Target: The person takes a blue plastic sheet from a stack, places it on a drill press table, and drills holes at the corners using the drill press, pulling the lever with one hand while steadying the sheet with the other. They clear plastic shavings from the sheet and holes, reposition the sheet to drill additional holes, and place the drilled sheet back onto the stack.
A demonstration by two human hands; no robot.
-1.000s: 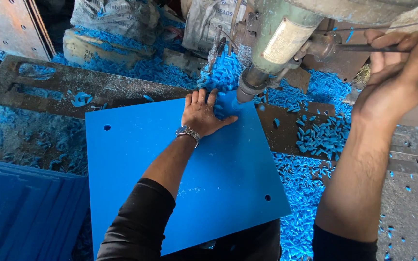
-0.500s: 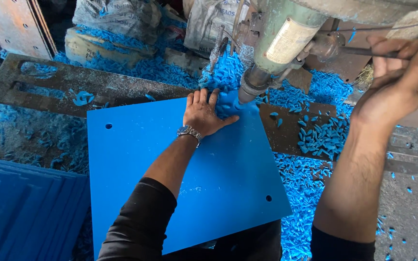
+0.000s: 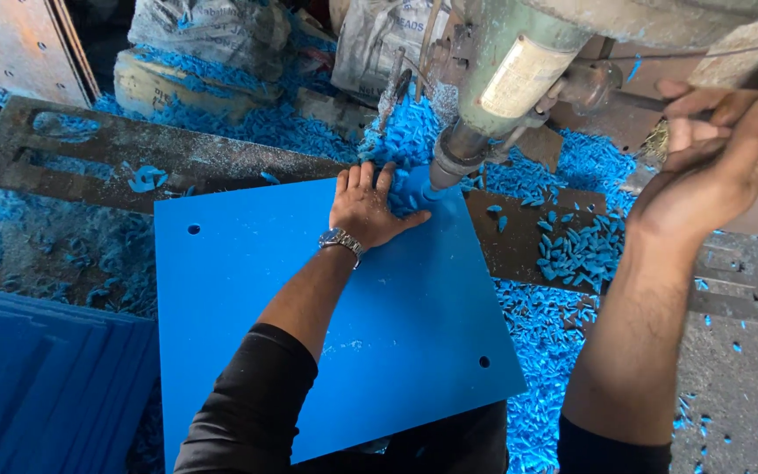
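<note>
A square blue plastic sheet (image 3: 291,307) with small holes near its corners lies flat under a green drill press head (image 3: 519,79). My left hand (image 3: 363,209), a metal watch on its wrist, presses palm-down on the sheet's far edge, right beside the drill spindle (image 3: 449,162), where blue shavings curl up. My right hand (image 3: 712,167) is raised at the right, its fingers wrapped around the thin metal feed lever (image 3: 633,101) of the drill.
A stack of similar blue sheets (image 3: 37,386) lies at the lower left. Blue plastic shavings (image 3: 572,254) cover the rusty metal table (image 3: 133,149) and floor. Sacks (image 3: 212,35) stand at the back.
The sheet has turned slightly and slid a little under my left hand. My right hand has stayed on the lever, shifting a little lower.
</note>
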